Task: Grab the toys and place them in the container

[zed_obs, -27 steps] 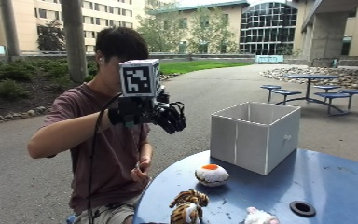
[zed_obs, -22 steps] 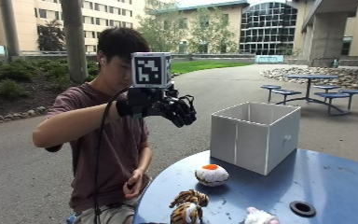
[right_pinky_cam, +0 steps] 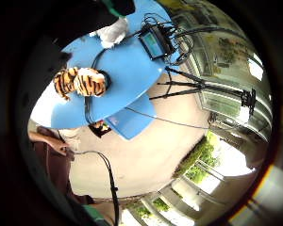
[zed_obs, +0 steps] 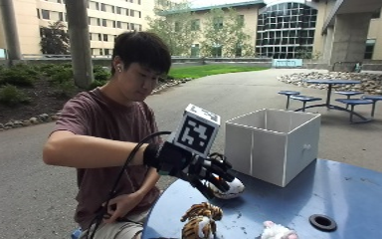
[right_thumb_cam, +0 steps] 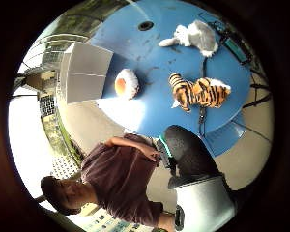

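In the outside view my gloved right hand [zed_obs: 201,172] hangs low over the near side of the blue round table [zed_obs: 350,194], its fingers loosely spread and holding nothing. Just behind the fingertips lies a round white-and-orange toy [zed_obs: 231,188], partly covered by the hand. The thumb side palm view shows this toy [right_thumb_cam: 127,83] lying free on the table beside the white box container [right_thumb_cam: 84,72]. A striped tiger toy [zed_obs: 201,225] lies at the table's near edge, with a white plush toy [zed_obs: 277,231] to its right. The open-topped container [zed_obs: 274,144] stands behind the round toy.
A dark round hole [zed_obs: 322,221] sits in the tabletop right of the toys. In the little finger side palm view a small screen device [right_pinky_cam: 155,42] with cables lies on the table beyond the white plush [right_pinky_cam: 112,33]. My bare left hand [zed_obs: 121,204] rests at my lap.
My right hand has come down from head height to just above the table, in front of the round white-and-orange toy. The toys and the container have not moved.
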Tool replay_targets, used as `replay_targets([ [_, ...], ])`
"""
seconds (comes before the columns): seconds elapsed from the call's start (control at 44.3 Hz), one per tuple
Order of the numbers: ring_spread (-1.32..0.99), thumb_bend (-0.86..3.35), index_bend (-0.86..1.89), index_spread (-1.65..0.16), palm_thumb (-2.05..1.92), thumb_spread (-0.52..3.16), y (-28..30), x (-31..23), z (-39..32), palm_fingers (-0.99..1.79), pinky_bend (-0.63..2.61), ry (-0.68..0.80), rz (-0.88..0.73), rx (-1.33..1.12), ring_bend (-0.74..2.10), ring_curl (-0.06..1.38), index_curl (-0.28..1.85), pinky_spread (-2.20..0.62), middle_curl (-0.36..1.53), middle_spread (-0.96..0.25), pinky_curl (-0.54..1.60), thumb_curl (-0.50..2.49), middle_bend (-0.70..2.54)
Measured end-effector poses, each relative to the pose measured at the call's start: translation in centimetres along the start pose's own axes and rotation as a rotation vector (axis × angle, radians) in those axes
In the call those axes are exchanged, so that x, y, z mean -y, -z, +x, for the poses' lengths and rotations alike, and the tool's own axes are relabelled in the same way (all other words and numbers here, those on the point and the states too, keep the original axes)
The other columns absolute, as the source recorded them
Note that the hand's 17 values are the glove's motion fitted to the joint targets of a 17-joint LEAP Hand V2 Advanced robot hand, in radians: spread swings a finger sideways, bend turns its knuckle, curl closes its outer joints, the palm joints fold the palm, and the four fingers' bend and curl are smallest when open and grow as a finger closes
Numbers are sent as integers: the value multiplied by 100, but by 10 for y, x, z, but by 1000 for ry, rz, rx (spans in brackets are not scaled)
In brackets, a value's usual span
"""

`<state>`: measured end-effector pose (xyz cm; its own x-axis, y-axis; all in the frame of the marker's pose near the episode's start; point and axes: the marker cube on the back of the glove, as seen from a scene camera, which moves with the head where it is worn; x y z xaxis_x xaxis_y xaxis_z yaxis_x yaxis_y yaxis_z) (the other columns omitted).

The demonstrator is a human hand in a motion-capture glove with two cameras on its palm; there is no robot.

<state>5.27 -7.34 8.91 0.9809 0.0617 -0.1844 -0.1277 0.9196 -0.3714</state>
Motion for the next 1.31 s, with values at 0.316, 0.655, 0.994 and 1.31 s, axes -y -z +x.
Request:
replay_targets([
  [0.316, -11, 26, 18, -23, 46, 134, -128, 64, -11, 22, 77, 87, -94, -78, 53, 22, 11, -1, 27, -10, 32, 31, 34],
  [0.655, -33, 82, 94, -9, 103, 170, -122, 82, -49, 148, 51, 176, 10, -178, 107, 41, 40, -40, 44, -14, 28, 55, 80],
  [0.994, -36, 34, 113, -13, 54, 103, 24, 49, -60, 105, 66, 163, 73, 95, 107, 47, 54, -39, 51, -19, 39, 67, 96],
  [1.31, -39, 24, 118, -15, 52, 61, 218, 21, -154, 105, 72, 57, 291, 39, 112, 53, 62, -37, 56, -17, 45, 82, 103],
])
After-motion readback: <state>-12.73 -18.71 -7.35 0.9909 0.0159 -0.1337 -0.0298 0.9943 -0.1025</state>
